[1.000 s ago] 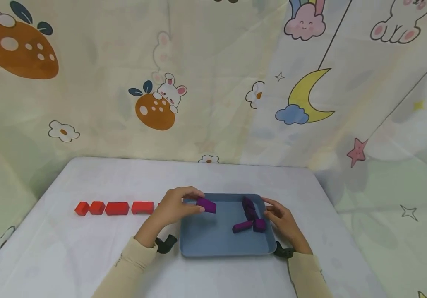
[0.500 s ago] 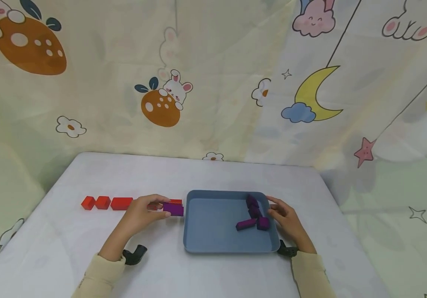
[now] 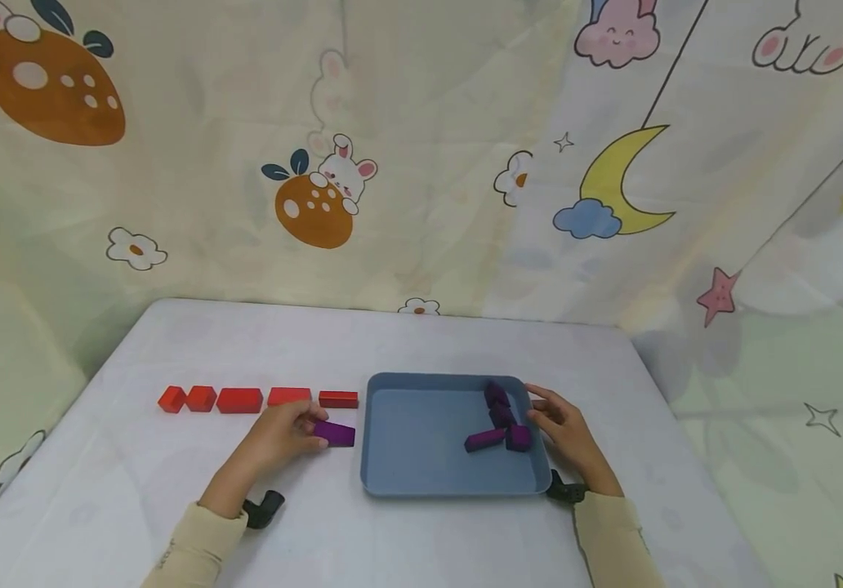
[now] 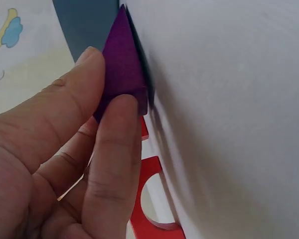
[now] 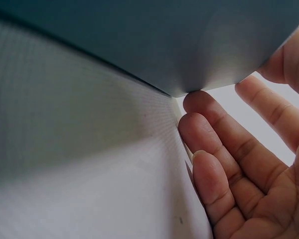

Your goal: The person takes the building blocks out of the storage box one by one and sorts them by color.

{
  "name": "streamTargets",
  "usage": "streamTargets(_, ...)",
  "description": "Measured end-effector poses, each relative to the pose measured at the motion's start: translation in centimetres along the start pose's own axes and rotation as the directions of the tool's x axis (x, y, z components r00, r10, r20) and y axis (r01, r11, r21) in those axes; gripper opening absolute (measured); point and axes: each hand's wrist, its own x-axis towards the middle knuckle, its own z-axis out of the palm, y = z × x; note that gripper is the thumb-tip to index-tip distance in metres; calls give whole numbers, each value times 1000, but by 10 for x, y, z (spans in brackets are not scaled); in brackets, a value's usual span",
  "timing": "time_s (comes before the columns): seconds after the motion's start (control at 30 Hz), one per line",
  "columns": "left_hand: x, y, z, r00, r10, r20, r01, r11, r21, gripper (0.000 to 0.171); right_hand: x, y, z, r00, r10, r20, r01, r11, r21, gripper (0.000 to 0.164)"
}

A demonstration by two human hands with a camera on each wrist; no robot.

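My left hand [image 3: 279,437] pinches a purple block [image 3: 336,434] between thumb and fingertips, just left of the tray and in front of the red row. Up close in the left wrist view, that purple block [image 4: 123,64] looks pointed at its far end and lies at or just over the white cloth. At the right side of the blue-grey tray [image 3: 421,482], my right hand [image 3: 564,433] rests with loosely extended fingers. Its fingertips [image 5: 197,102] touch the tray's outer wall [image 5: 189,45] in the right wrist view. Several purple blocks [image 3: 518,438] lie inside the tray's right part.
Several red blocks [image 3: 240,401] stand in a row left of the tray, running toward its left rim. One red block with an arched cutout [image 4: 152,199] sits beneath the left hand. A patterned cloth [image 3: 421,163] hangs behind the white table [image 3: 451,343].
My left hand has carried the purple block out of the tray to the left, then lowered it toward me in front of the red row. The right hand has stayed at the tray's side.
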Motion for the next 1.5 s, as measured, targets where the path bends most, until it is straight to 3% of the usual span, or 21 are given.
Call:
streamTargets(0.2, -7, 5, -2, 1000, -9, -7, 9, 997, 81, 51, 3, 2, -1, 1000, -27, 3, 27, 1000, 3, 46)
streamTargets(0.37, -17, 25, -6, 997, 9, -71, 4, 984, 177, 59, 4, 3, 0, 999, -47, 7, 47, 999, 4, 46)
streamTargets(0.53, -24, 47, 6, 985, 92, -147, -82, 994, 74, 57, 5, 2, 1, 999, -40, 8, 40, 999, 2, 46)
streamTargets(0.67, -26, 65, 22, 979, 106, -171, -124, 988, -97, 54, 6, -2, 2, 1000, -17, 10, 17, 1000, 0, 47)
streamTargets(0.93, -16, 90, 60, 977, 148, -153, -191, 926, -326, 44, 7, -2, 2, 1000, -9, 26, 8, 1000, 8, 48)
streamTargets(1.27, -3, 109, 119, 969, 239, -59, -242, 887, -394, 40, 6, -2, 1, 1000, -14, 21, 14, 1000, 28, 47)
streamTargets(1.5, 8, 125, 158, 974, 197, -107, -224, 875, -429, 39, 2, 0, 0, 1000, 10, 19, -10, 1000, 16, 47)
